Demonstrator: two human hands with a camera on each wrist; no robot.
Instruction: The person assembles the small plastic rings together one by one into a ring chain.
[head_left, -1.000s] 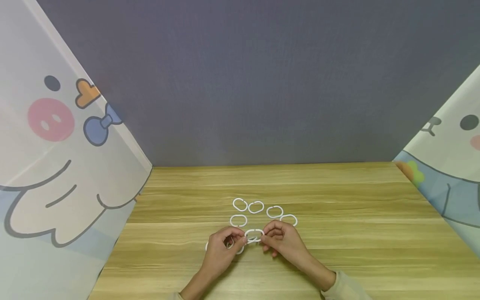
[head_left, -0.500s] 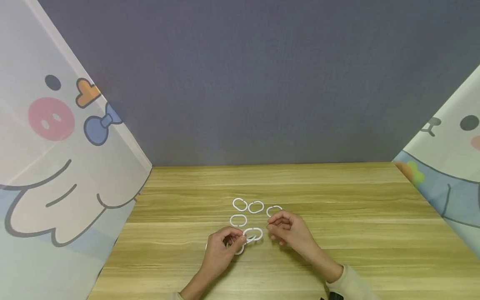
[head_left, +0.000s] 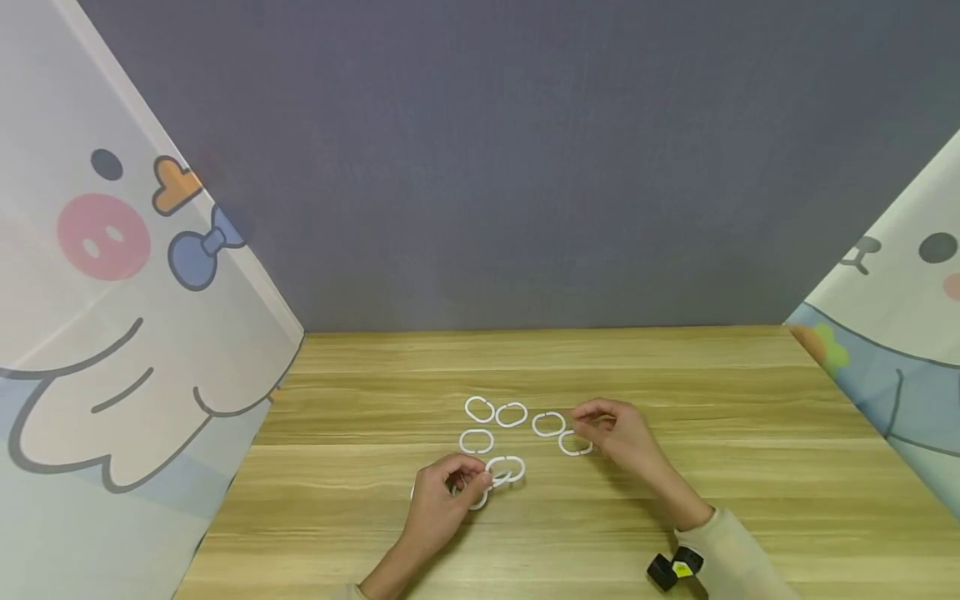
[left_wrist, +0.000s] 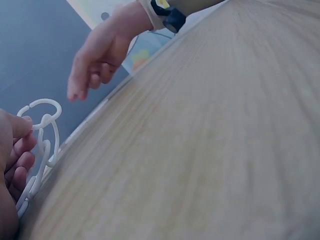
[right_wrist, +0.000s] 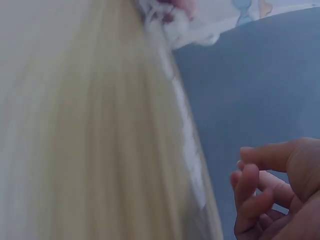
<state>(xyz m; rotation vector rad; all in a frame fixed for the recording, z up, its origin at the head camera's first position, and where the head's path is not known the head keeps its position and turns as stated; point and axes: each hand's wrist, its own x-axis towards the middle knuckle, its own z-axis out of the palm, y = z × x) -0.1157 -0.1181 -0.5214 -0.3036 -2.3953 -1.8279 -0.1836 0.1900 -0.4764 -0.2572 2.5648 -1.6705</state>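
Note:
My left hand (head_left: pixel 442 502) pinches a white oval C-shaped link (head_left: pixel 524 469) between thumb and fingertips. In the left wrist view, further joined links (left_wrist: pixel 55 142) hang from it in a short chain down toward the tabletop, partly hidden by the fingers. Over to the right, my right hand (head_left: pixel 618 435) hovers with bent, relaxed fingers and nothing between them. Its fingertips are right at a loose white link (head_left: pixel 576 454), overlapping its upper edge in the head view. Beside that one lies another loose link (head_left: pixel 549 436).
Three more loose links lie farther left: an upper one (head_left: pixel 467 406), its neighbor (head_left: pixel 512 426) and a lower one (head_left: pixel 477 430). The wooden table (head_left: pixel 360 392) meets a grey panel (head_left: pixel 480 167) at the back. Cartoon-printed panels (head_left: pixel 247 350) flank both sides.
My right hand has let go of the link held by both hands and moved right and away from me, to the loose link at the right. The left hand keeps its grip in place.

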